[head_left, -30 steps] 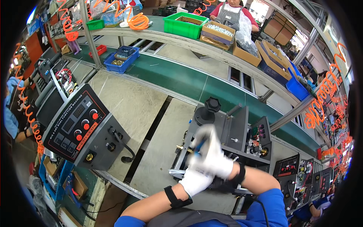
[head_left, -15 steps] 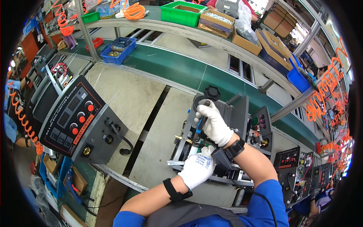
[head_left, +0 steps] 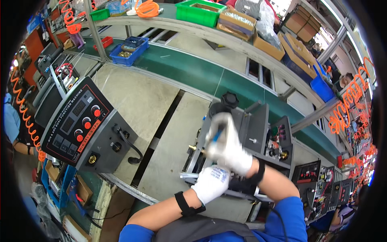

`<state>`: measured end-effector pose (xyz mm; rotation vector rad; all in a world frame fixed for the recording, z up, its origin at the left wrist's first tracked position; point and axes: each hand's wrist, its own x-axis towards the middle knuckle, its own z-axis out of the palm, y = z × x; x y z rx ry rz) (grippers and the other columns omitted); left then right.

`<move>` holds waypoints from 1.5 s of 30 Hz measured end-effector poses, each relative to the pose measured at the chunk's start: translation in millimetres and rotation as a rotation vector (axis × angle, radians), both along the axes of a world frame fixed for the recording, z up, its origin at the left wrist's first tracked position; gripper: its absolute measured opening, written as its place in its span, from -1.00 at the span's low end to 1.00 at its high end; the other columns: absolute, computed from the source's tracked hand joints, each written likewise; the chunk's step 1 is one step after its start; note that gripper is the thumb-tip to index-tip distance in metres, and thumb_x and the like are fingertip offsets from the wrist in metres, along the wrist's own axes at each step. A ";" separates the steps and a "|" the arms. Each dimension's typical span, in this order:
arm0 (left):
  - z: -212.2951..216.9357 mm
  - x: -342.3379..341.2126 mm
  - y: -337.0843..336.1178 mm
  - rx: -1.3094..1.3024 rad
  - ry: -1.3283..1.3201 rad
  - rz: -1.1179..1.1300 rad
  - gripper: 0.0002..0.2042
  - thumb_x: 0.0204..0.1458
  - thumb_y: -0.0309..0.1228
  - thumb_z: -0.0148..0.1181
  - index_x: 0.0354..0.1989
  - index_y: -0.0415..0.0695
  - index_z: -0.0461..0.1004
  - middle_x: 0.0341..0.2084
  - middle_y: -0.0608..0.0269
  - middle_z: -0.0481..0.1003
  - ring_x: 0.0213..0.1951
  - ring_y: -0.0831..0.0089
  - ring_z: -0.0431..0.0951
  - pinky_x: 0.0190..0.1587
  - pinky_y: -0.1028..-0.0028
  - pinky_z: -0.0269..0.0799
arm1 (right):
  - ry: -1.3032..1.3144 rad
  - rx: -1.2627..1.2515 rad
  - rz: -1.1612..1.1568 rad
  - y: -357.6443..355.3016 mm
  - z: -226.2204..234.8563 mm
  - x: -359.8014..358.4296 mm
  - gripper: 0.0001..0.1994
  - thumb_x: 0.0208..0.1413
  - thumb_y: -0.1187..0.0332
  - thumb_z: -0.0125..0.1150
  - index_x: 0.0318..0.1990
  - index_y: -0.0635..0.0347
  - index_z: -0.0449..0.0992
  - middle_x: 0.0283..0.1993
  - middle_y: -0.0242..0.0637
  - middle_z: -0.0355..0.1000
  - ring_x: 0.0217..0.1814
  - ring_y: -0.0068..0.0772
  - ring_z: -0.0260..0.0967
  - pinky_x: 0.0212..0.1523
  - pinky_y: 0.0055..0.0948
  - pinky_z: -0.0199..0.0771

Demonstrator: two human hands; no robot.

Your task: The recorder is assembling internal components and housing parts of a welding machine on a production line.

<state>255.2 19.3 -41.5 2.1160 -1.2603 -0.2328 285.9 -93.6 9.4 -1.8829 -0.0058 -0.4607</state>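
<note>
In front of me lies an opened dark grey welding machine (head_left: 254,133), its inner parts showing. Over it, my right hand (head_left: 227,147), in a white glove and blurred by motion, is closed round a blue-and-black handled tool (head_left: 217,135); the tool's working end cannot be made out. Just below, my gloved left hand (head_left: 213,180) rests at the machine's near side with fingers curled inward. What those fingers grip is hidden, partly by my right hand. Pale flat strips (head_left: 188,175) stick out beside the left hand. A black knob (head_left: 229,99) sits at the machine's far end.
To the left stands another welding machine (head_left: 80,125) with red-capped knobs and a hanging black cable. Beyond the green conveyor strip (head_left: 189,68), a shelf holds a green bin (head_left: 199,13) and cardboard boxes (head_left: 237,23). Orange coiled hoses (head_left: 350,103) hang at right; more machines (head_left: 310,177) stand there.
My right hand has turned and drawn slightly nearer to me with the tool, closer over the left hand. The left hand has barely moved. The view has shifted slightly.
</note>
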 end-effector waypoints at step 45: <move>1.6 -4.4 2.9 0.336 0.163 -0.141 -0.49 0.06 -0.28 0.11 0.16 -0.31 0.30 -0.18 -0.09 0.49 -0.14 0.08 0.56 -0.16 0.20 0.50 | 0.040 -0.083 -0.133 4.3 12.5 6.0 -0.68 0.01 0.44 0.27 -0.12 0.17 0.28 -0.28 -0.34 0.27 -0.26 -0.53 0.28 -0.16 -0.49 0.39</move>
